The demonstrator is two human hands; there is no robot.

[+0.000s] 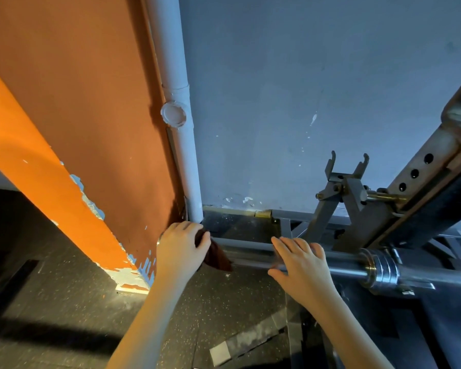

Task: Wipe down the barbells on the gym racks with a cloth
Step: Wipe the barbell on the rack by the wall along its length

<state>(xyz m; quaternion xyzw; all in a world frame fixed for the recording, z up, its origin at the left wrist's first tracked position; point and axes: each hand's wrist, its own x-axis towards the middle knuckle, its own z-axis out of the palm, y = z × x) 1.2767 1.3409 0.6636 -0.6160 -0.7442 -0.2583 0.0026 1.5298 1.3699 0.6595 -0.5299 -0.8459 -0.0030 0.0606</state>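
Maroon cloth (218, 258) is bunched in the gripping left hand (183, 249), over the end of the barbell (349, 269). Right hand (301, 265) rests on the barbell, fingers straight. Barbell lies low across the rack (415, 182), near a white pipe (181, 145).

Your left hand (181, 245) covers the end of the barbell (351, 271), and most of the cloth (218, 258) is bunched out of sight beneath it. Your right hand (301, 262) hides a stretch of the barbell's sleeve. Past its collar the barbell leaves the right edge, like the rack (437, 153) above it.
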